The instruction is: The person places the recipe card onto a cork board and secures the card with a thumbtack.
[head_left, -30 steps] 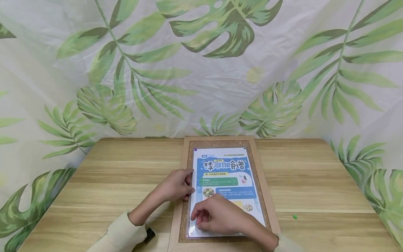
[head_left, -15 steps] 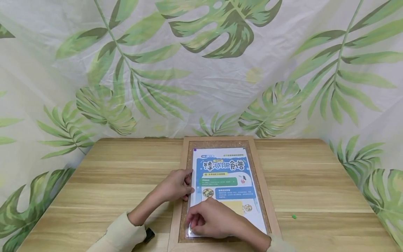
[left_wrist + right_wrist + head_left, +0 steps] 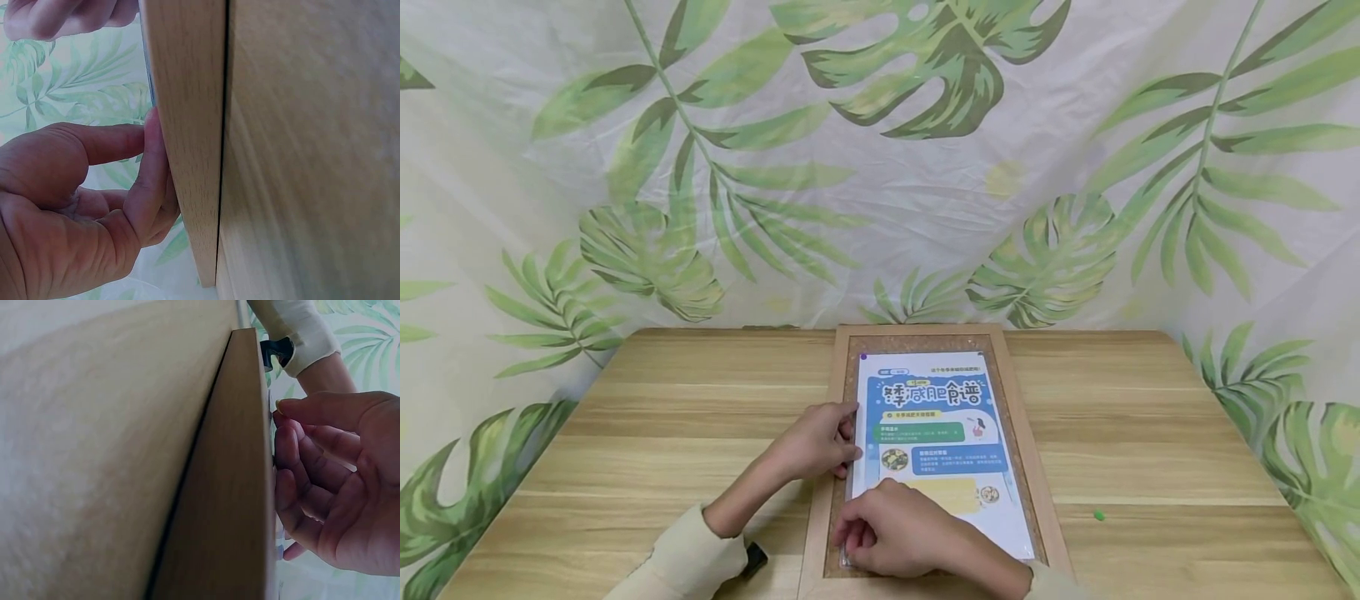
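Observation:
A laminated poster (image 3: 940,392) lies on a wood-framed cork board (image 3: 1037,475). A purple pushpin (image 3: 863,357) sits at its top left corner and a dark one (image 3: 981,354) at its top right. My left hand (image 3: 820,442) rests its fingertips on the poster's left edge. In the left wrist view, that hand's fingers (image 3: 153,162) press beside the frame. Over the poster's lower left corner, my right hand (image 3: 895,529) pinches a small yellow pushpin (image 3: 279,405), seen in the right wrist view; its tip is hidden.
A small green piece (image 3: 1099,516), perhaps another pushpin, lies on the wooden table (image 3: 1150,417) to the right. A black object (image 3: 755,560) shows by the left sleeve. Behind the table hangs a leaf-patterned cloth (image 3: 917,217).
My right hand has shifted left and slightly down to the poster's lower left corner. The left hand stays where it was.

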Demonstrator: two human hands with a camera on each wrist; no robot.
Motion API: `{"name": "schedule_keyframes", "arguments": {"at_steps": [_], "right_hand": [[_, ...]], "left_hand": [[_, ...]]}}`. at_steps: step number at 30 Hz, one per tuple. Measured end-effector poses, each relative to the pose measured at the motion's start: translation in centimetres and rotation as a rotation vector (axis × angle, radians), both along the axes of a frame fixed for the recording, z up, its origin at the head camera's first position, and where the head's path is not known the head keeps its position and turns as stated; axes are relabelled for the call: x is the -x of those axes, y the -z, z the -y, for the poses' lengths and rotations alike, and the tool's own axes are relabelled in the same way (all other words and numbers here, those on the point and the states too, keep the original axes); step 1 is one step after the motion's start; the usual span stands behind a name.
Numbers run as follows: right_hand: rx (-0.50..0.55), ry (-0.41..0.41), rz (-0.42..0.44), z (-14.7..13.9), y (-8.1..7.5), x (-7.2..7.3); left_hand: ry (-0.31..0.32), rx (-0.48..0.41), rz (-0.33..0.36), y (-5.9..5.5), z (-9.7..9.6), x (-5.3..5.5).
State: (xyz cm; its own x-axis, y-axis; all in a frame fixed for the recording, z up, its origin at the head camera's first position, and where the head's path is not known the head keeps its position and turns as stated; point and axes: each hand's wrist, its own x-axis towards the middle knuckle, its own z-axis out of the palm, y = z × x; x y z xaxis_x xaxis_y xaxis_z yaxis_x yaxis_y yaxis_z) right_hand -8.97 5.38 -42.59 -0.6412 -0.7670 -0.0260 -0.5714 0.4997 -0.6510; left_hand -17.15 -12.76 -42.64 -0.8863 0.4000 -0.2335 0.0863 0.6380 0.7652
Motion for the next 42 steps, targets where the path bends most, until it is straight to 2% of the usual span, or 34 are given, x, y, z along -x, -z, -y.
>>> {"name": "schedule_keyframes", "arguments": {"at_steps": [10, 17, 27, 32, 42], "right_hand": [[0.005, 0.004, 0.038, -0.09, 0.61, 0.22], [0.026, 0.022, 0.061, 0.12, 0.58, 0.27], [0.026, 0.012, 0.039, 0.24, 0.68, 0.1], [0.003, 0.034, 0.044, 0.0, 0.4, 0.28], [0.029, 0.065, 0.106, -0.36, 0.22, 0.64]], "left_hand": [[-0.015, 0.004, 0.01, -0.1, -0.1, -0.18], [-0.004, 0.008, 0.004, -0.18, 0.09, -0.23], [-0.001, 0.013, 0.002, -0.26, 0.22, -0.23], [-0.012, 0.007, 0.008, -0.21, 0.15, -0.22], [-0.01, 0.022, 0.002, -0.09, -0.04, -0.07]]}}
